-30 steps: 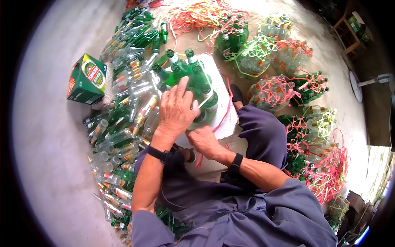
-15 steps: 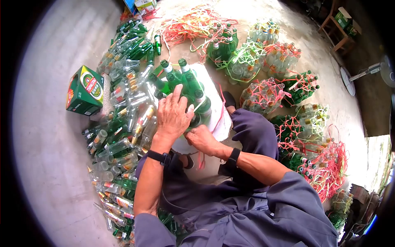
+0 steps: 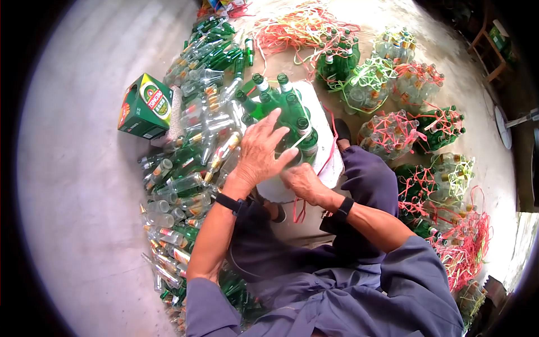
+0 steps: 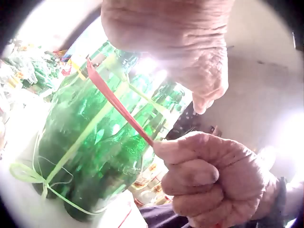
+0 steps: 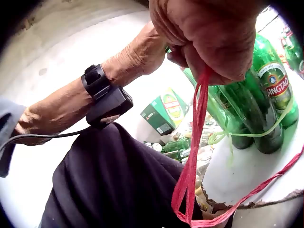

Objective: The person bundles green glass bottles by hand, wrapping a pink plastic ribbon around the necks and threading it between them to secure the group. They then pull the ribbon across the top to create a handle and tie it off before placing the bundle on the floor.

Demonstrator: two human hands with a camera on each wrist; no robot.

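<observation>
A cluster of green beer bottles (image 3: 292, 112) stands upright on a white slab (image 3: 332, 167) between the person's knees. Pale green plastic strap (image 4: 71, 151) circles the bottles low down, with a bow knot at one side. My left hand (image 3: 258, 150) is at the near side of the bottle necks, its fingers extended and thumb spread. Close beside the bottles, my right hand (image 3: 306, 184) is curled and pinches a red plastic strap (image 4: 122, 110), which runs taut up across the bottles. Slack loops of red strap (image 5: 189, 175) hang below that hand.
Loose clear and green bottles (image 3: 185, 185) lie heaped along the left. A green Tsingtao carton (image 3: 147, 106) rests beside them. Strapped bottle bundles (image 3: 387, 135) stand at right, near a fan (image 3: 503, 126). Tangled red and yellow strap (image 3: 297, 28) lies at the back.
The head view has swung, so the scene sits farther right than half a second ago. My left hand has shifted slightly left relative to the bottles, with its fingers wider apart. My right hand stays curled.
</observation>
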